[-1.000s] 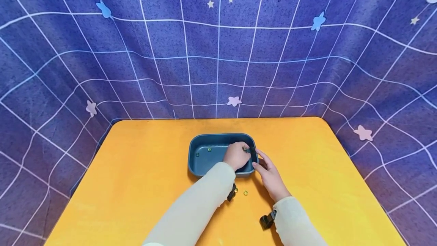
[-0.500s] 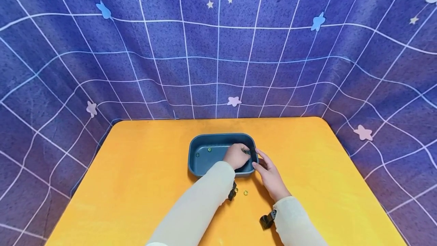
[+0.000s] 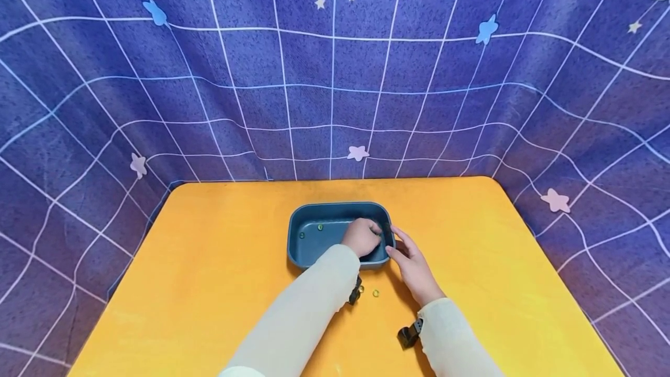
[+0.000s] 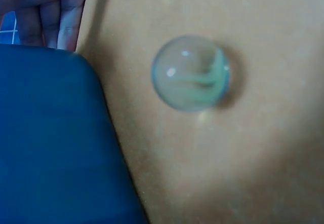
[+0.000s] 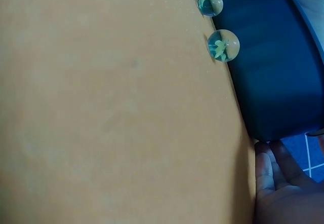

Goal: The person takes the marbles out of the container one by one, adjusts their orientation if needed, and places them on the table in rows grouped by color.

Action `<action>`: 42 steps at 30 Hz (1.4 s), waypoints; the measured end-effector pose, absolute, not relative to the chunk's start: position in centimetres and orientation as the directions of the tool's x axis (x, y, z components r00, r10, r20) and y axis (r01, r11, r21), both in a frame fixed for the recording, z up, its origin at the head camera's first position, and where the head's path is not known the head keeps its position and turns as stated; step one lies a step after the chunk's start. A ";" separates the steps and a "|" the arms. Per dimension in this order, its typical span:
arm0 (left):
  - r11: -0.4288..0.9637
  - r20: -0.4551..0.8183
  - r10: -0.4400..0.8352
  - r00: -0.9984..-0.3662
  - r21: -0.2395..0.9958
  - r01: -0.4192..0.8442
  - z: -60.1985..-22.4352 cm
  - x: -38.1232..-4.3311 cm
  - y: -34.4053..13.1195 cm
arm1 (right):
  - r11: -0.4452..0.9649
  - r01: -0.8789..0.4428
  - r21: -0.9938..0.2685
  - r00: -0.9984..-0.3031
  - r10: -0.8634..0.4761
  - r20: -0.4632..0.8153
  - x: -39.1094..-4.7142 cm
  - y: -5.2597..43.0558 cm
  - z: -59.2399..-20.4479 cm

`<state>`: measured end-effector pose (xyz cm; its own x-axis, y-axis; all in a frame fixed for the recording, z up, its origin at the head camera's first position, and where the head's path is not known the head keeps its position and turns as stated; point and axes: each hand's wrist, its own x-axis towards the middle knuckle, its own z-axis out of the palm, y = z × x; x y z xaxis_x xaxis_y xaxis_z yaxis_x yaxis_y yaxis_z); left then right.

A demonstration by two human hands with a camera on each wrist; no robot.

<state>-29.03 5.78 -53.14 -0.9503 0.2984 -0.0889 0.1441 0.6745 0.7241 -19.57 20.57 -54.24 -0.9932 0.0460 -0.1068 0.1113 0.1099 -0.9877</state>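
A dark blue rectangular box (image 3: 319, 265) stands on the table with its top uncovered. My left hand (image 3: 361, 237) reaches down inside its right end, fingers curled, pinching a small greenish marble (image 3: 380, 233) that is mostly hidden at the fingertips. Outside the right end, my right hand (image 3: 417, 266) touches the box with long, fairly straight fingers and the thumb tip up by the rim. One marble (image 3: 320, 227) and another marble (image 3: 302, 235) lie on the box floor at the left.
Just in front of the box, a clear marble with a pale green swirl (image 4: 190, 74) and a second glass marble (image 3: 376, 293) lie on the yellow table (image 3: 209, 284). A blue gridded curtain (image 3: 309, 103) hangs behind the table and on both sides.
The marble at my left fingertips has gone lower into the box and is less visible. My right hand stays at the box's end. The marbles outside lie where they were.
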 end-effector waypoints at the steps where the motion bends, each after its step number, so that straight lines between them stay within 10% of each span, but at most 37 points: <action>1: 0.675 -0.087 0.305 -0.948 0.722 0.151 -53.1 -29.0 5.8 | 0.112 0.110 -0.988 -0.993 0.045 -0.105 -19.6 20.6 -54.2; 42: 0.569 -0.021 0.374 -0.927 0.795 0.212 -48.6 -25.2 3.2 | 0.104 0.099 -0.990 -0.995 0.032 -0.097 -19.3 20.4 -54.1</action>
